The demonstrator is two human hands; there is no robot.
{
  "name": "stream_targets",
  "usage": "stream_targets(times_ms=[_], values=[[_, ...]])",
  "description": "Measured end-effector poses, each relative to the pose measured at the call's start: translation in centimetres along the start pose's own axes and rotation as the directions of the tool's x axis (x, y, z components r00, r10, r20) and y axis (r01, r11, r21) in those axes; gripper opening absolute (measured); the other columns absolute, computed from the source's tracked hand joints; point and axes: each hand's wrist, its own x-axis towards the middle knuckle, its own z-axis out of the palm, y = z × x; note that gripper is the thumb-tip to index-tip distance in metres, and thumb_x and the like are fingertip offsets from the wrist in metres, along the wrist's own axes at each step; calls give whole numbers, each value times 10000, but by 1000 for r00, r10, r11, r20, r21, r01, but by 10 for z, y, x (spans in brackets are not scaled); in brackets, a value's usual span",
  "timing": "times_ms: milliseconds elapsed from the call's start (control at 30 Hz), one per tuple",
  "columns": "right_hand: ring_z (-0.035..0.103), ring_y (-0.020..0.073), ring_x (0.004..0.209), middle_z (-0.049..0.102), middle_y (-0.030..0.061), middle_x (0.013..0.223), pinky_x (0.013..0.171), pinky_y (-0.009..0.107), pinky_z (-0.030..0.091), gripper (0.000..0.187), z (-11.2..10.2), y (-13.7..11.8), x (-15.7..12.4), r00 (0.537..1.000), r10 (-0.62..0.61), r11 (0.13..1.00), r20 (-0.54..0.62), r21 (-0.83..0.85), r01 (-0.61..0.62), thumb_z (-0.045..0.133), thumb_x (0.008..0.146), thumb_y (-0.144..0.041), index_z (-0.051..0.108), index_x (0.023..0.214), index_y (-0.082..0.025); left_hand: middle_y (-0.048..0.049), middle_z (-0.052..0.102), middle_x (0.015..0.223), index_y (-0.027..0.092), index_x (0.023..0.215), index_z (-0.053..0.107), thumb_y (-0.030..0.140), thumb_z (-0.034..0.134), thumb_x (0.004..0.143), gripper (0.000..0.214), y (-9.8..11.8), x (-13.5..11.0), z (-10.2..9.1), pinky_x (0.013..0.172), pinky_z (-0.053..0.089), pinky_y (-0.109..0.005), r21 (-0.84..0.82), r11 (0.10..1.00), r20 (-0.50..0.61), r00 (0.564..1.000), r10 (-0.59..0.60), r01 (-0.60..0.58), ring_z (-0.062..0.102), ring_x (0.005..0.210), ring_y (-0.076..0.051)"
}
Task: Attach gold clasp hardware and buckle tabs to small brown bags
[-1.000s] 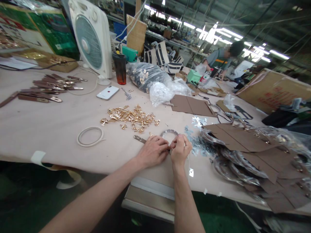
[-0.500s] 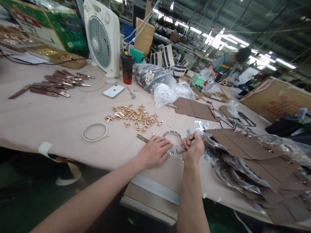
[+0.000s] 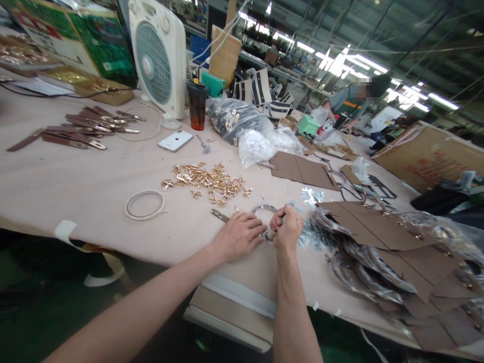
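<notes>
Plastic-wrapped loop (image 3: 264,207) lies on the table (image 3: 192,229) just beyond both hands. The left hand (image 3: 238,236) lies low beside it, whether gripping anything I cannot tell; the right hand (image 3: 289,228) has its fingers curled around a smaller, pale-handled tool (image 3: 271,233).

The right grip (image 3: 287,227) has brought its tool (image 3: 270,233) nearer the left grip (image 3: 239,236)

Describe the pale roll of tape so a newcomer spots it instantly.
Start at the upright white box fan at the back left. Come nearer, past the white smartphone, to the front left of the heap of small gold metal pieces. There the pale ring-shaped roll of tape lies flat, set apart by its wide open centre and loose end pointing right.
</notes>
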Motion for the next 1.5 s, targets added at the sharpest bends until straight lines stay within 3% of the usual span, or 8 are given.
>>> stream_targets(times_ms=[267,467,567,733,1000,1167,1333,1500], values=[[332,74,345,389,-99,461,349,195,270,374,-3,2,-4,998,-1,999,62,-33,4,563,953,-411,489,644,-215,-15,714,1252,270,1267,663,391,509,1055,289,0,-1,2,1123,373,-429,12,1000,19,1000,-11,11,540,1293,-234],[355,87,403,416,-74,494,410,224,302,409,-6,4,-28,984,-158,982,82,-90,165,545,990,-403,486,631,-216,-15,701,1274,302,1237,678,374,491,1055,271,0,-1,2,1121,372,-447,-19,1000,10,1000,-21,21,531,1309,-238],[383,98,429,426,-60,501,440,235,320,401,-8,-2,-37,969,-226,969,98,-77,234,545,987,-377,478,625,-218,-30,694,1296,297,1285,658,466,545,1021,334,0,0,0,1127,371,-460,-40,999,27,1000,-5,6,529,1315,-262],[294,80,382,365,-83,491,397,221,261,368,-10,-14,-33,968,-247,962,43,130,239,532,986,-340,472,643,-219,-57,685,1331,269,1354,626,633,661,903,581,-2,-1,1,1149,355,-475,-48,999,22,1000,-8,9,526,1325,-299],[337,81,406,411,-66,498,402,231,264,411,-1,-7,-32,971,-169,982,172,-51,180,579,998,-381,486,635,-212,-31,711,1279,279,1232,677,562,687,894,441,-2,-3,4,1153,354,-464,-29,1000,15,1000,3,-2,535,1315,-287],[341,83,391,381,-78,500,394,236,269,417,1,-16,-31,957,-260,965,132,-5,263,551,1012,-383,463,638,-222,-40,700,1317,278,1287,658,615,671,892,519,-3,-4,3,1137,368,-470,-42,999,13,1000,7,-6,540,1311,-293],[337,83,391,401,-73,493,384,233,261,416,-1,-8,-33,980,-156,981,127,-98,169,555,1000,-397,487,632,-216,-33,720,1265,281,1224,691,563,701,877,447,-3,-3,4,1139,363,-459,-34,999,8,1000,-9,9,540,1310,-292],[331,81,381,384,-80,499,387,230,274,377,0,-18,-34,959,-262,965,106,58,257,537,1001,-345,483,650,-218,-48,701,1328,269,1326,650,631,671,888,569,-3,-4,4,1143,358,-468,-38,999,15,1000,-12,13,533,1320,-298]])
